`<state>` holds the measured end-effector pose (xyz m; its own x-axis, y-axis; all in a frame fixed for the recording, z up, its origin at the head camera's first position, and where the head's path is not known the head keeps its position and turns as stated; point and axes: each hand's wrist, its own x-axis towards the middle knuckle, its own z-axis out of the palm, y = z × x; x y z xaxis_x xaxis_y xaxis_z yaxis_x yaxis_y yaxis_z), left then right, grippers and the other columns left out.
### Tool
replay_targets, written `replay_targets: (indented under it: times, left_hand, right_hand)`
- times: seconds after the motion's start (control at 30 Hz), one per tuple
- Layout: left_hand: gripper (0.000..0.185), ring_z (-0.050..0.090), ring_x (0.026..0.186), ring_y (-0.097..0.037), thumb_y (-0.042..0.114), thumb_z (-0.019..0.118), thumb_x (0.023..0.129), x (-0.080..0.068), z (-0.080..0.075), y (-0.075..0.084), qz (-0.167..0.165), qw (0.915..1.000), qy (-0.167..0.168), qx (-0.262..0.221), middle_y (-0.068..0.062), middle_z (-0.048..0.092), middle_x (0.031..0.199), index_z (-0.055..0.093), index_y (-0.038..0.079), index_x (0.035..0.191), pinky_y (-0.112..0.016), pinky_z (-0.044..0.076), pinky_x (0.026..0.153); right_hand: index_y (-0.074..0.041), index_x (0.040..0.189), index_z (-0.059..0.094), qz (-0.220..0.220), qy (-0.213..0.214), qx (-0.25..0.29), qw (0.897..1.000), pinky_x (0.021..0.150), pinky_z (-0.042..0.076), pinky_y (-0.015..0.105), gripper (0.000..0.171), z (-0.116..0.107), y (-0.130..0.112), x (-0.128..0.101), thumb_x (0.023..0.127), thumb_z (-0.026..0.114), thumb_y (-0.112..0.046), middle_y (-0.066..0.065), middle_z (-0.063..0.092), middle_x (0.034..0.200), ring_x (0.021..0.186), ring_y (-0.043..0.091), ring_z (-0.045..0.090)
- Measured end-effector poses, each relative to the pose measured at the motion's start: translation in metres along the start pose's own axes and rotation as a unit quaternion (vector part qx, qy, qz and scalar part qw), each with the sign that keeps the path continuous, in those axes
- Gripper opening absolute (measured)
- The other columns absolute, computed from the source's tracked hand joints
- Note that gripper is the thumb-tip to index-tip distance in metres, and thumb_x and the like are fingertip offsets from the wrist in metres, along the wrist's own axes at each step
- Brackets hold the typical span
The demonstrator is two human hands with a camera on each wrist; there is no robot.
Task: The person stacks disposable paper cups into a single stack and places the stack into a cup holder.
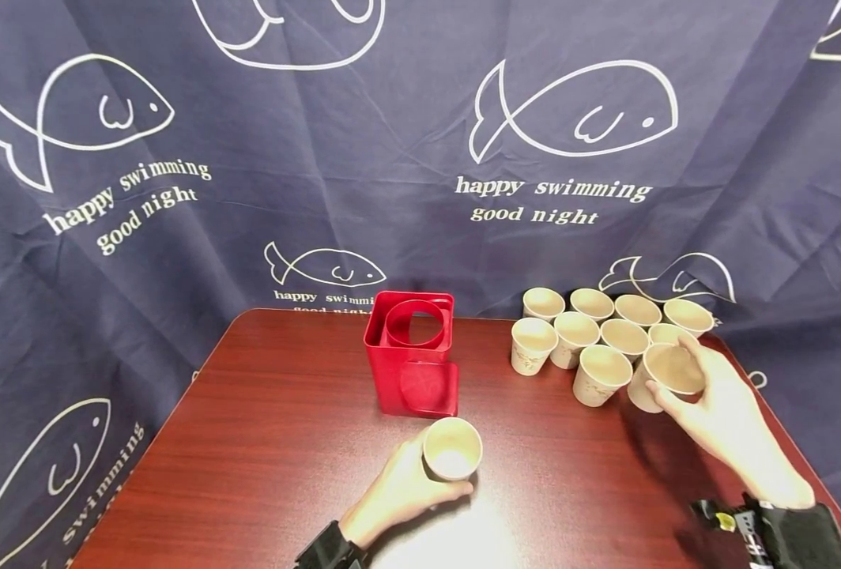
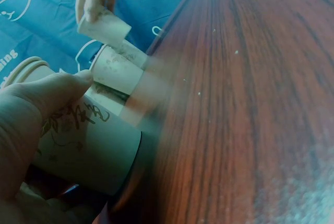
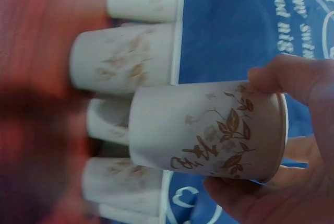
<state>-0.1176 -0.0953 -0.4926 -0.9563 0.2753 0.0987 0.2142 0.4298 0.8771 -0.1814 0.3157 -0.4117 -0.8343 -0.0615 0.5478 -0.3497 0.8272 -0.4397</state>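
My left hand [image 1: 406, 482] grips a white paper cup [image 1: 453, 450] near the middle front of the table, mouth facing up. In the left wrist view, brown print shows on that cup [image 2: 91, 148]; its rim looks doubled, and I cannot tell whether another is nested inside. At the right, my right hand [image 1: 729, 415] holds a second paper cup [image 1: 673, 370] between thumb and fingers, close to its rim. The right wrist view shows brown leaves and lettering on this cup [image 3: 209, 130], above the table. Several similar upright cups [image 1: 598, 379] stand beside and behind it.
A red square box [image 1: 402, 363] with a round opening stands at the table's middle back, its red flap [image 1: 429, 389] low in front. Behind the brown table [image 1: 250, 442] hangs a dark blue curtain [image 1: 392, 158] with fish drawings.
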Motion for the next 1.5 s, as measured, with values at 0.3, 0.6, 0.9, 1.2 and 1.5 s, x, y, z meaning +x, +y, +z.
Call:
replay_targets:
  times: [0.3,0.6,0.9,1.2,1.5]
  left_hand:
    - [0.072,0.066,0.101,-0.003,0.038,0.095,0.071,-0.001,-0.001,0.000,-0.004,1.0000,0.001,0.001,0.014,0.071,0.113,0.061,0.033,0.134,-0.030,0.056,0.093]
    - [0.070,0.067,0.099,-0.003,0.039,0.094,0.071,0.000,-0.001,-0.002,0.009,0.9999,0.003,0.004,0.014,0.072,0.111,0.062,0.033,0.133,-0.031,0.056,0.092]
    - [0.070,0.067,0.100,-0.003,0.036,0.095,0.071,0.000,-0.001,-0.001,0.004,1.0000,-0.003,-0.001,0.016,0.071,0.112,0.061,0.034,0.133,-0.031,0.056,0.094]
    - [0.071,0.066,0.101,-0.004,0.036,0.095,0.072,0.001,-0.001,-0.002,0.009,0.9999,-0.005,-0.008,0.017,0.070,0.113,0.060,0.035,0.134,-0.031,0.056,0.094]
    - [0.072,0.067,0.100,-0.003,0.038,0.095,0.071,0.000,-0.002,-0.003,0.010,0.9999,-0.004,-0.006,0.018,0.070,0.113,0.060,0.037,0.134,-0.030,0.056,0.094]
  right_hand:
    - [0.004,0.134,0.059,-0.063,0.001,0.004,0.998,0.102,0.018,0.002,0.067,-0.010,-0.031,0.006,0.075,0.085,-0.015,0.032,0.059,0.125,0.110,0.046,0.054]
    - [-0.003,0.139,0.060,-0.101,-0.007,0.018,0.995,0.096,0.023,0.002,0.077,-0.011,-0.061,0.009,0.068,0.087,-0.010,0.022,0.060,0.126,0.108,0.033,0.052]
    - [-0.004,0.134,0.063,-0.143,-0.045,0.044,0.988,0.103,0.022,-0.001,0.077,0.003,-0.089,0.006,0.063,0.090,-0.010,0.016,0.063,0.129,0.115,0.028,0.054]
    - [-0.005,0.136,0.063,-0.171,-0.076,0.081,0.979,0.107,0.025,0.002,0.075,0.020,-0.111,0.006,0.066,0.090,-0.012,0.013,0.064,0.131,0.121,0.023,0.054]
    - [-0.011,0.139,0.062,-0.165,-0.116,0.104,0.974,0.108,0.026,0.004,0.072,0.032,-0.139,0.007,0.073,0.089,-0.018,0.006,0.062,0.136,0.123,0.021,0.055]
